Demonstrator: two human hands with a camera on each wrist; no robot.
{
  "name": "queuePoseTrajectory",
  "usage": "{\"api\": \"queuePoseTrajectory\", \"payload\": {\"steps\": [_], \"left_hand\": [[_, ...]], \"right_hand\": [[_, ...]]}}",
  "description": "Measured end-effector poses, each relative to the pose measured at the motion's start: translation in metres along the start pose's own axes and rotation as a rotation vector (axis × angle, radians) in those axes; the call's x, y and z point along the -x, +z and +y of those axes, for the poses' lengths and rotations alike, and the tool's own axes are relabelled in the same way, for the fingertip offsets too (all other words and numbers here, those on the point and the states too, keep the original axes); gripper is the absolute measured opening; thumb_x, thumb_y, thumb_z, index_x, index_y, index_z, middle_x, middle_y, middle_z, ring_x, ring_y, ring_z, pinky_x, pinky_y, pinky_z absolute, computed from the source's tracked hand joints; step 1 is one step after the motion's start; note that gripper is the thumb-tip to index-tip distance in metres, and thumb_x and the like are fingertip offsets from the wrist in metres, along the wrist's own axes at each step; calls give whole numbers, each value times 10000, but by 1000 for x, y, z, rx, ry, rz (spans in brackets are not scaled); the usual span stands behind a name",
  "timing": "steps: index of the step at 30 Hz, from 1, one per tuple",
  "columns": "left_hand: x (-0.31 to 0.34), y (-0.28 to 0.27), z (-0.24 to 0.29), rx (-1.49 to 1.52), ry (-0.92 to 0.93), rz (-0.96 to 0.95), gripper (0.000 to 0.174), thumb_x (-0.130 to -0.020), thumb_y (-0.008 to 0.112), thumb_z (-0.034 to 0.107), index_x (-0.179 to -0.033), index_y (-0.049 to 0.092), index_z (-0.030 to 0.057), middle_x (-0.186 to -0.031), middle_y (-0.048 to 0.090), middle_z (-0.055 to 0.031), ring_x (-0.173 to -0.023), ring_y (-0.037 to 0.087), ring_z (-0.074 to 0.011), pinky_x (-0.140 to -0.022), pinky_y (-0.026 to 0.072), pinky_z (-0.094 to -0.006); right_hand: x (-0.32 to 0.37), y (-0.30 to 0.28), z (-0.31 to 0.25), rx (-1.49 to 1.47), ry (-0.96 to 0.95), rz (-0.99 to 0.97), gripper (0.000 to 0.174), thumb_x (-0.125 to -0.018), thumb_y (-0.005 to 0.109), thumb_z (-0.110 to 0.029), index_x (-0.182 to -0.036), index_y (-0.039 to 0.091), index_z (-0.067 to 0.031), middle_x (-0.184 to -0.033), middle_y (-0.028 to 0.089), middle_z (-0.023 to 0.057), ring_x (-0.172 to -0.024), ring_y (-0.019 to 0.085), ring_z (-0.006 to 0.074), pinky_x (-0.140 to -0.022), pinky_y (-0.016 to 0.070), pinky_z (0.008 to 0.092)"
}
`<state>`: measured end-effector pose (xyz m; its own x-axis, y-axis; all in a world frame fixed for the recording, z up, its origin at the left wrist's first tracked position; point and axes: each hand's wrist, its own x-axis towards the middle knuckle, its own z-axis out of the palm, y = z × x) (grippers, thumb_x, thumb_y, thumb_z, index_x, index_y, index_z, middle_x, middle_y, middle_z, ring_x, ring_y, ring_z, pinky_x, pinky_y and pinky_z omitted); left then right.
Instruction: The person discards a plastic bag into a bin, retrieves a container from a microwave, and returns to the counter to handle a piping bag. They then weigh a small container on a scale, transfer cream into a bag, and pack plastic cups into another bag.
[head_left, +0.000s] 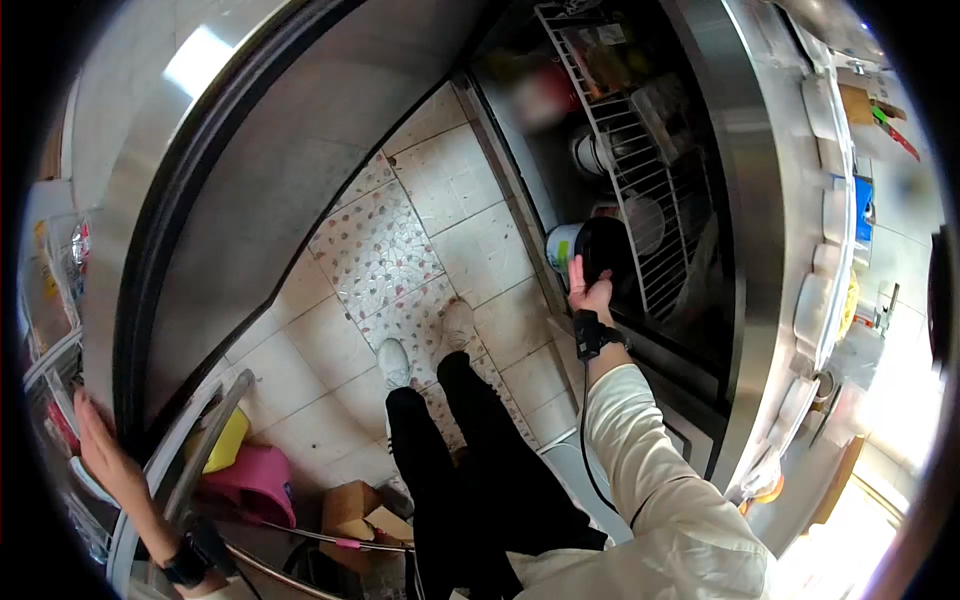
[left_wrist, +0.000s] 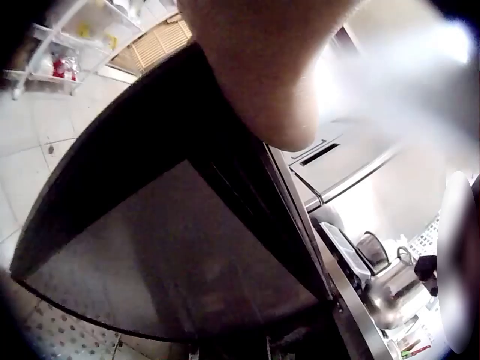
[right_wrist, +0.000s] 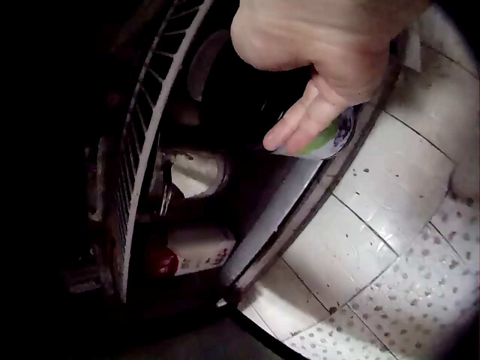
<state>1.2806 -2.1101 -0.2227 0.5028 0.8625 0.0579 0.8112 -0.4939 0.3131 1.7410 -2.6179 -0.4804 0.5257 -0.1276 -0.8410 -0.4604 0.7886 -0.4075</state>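
Note:
My right hand (head_left: 592, 292) reaches into an open steel refrigerator and holds a white tub (head_left: 563, 245) with a green label and a broad black top (head_left: 604, 248). In the right wrist view, the fingers (right_wrist: 304, 127) lie along the tub's labelled side (right_wrist: 328, 142), while the thumb is hidden. The tub stands at the front of the compartment, below a white wire shelf (head_left: 625, 170). Far to the left, my left hand (head_left: 105, 455) is at the outer side of the open refrigerator door (head_left: 270, 130), fingers straight. Its wrist view shows only part of this hand (left_wrist: 277, 82) above the door's edge.
Behind the tub are a metal-looking container (head_left: 588, 152) and a red-and-white carton (right_wrist: 199, 251). A rack (head_left: 50, 360) stands beside the door at left. A pink plastic basin (head_left: 255, 485) and a cardboard box (head_left: 350, 510) sit on the floor near my legs.

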Motion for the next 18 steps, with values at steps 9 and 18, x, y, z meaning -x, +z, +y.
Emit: {"api": "queuePoseTrajectory", "payload": {"steps": [9, 18], "left_hand": [[18, -15, 3, -49, -30, 53, 524, -927, 228, 328, -1309, 279, -28, -1350, 296, -178, -1268, 254, -252, -1052, 161, -364], [26, -27, -26, 38, -118, 38, 567, -918, 193, 399, -1357, 184, 40, -1402, 190, -133, -1296, 175, -251, -1061, 122, -384]], "right_hand": [[-112, -20, -60, -64, -195, -93, 493, -898, 374, -365, -1314, 294, -112, -1267, 425, 123, -1131, 404, 405, -921, 417, 487], [-194, -38, -118, 181, -499, -116, 304, -912, 367, -230, -1143, 478, -66, -1083, 503, 134, -973, 474, 238, -818, 422, 400]]}}
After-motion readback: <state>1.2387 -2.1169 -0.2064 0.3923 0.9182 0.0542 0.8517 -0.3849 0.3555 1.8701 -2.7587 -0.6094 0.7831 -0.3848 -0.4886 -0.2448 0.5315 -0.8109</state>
